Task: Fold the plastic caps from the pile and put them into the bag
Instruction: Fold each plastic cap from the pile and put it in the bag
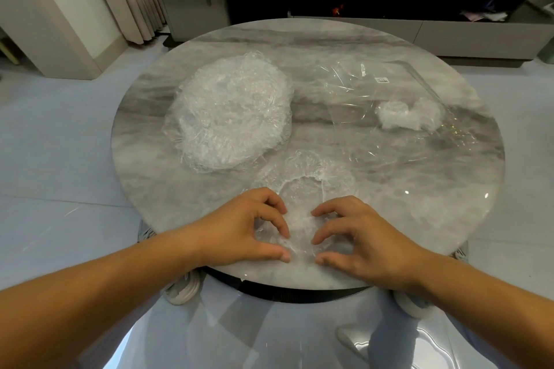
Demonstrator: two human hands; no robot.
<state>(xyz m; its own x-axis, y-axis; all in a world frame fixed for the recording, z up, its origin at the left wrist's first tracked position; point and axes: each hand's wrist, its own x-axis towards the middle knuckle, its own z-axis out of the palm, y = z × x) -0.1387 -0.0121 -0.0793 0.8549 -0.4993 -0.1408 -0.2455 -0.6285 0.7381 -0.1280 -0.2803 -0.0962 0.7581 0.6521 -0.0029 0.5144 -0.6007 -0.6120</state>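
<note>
The step in hand looks like the first fold of a single cap (302, 186), which lies flat on the round table (419, 204) close to the near edge, right in front of the person. The left hand (248, 231) and right hand (359, 237) sit side by side on its near rim, each with fingers and thumb curled in and pinching the thin plastic, so both hands grip the cap. It lies with its gathered elastic opening facing up. Its outline is close to round, perhaps a little longer from near to far, though the clear film makes the exact edge hard to trace. The pile (230, 111) of unfolded caps sits far and to the left. The clear bag (374, 90) lies far and to the right, with a few folded caps (407, 114) already inside, so the task seems to be at an early stage. The next move probably calls for lifting the pinched near rim and carrying it over toward the far rim to halve the cap. The film is light and slippery, so it would need an even pull from both hands to stop it bunching.
</note>
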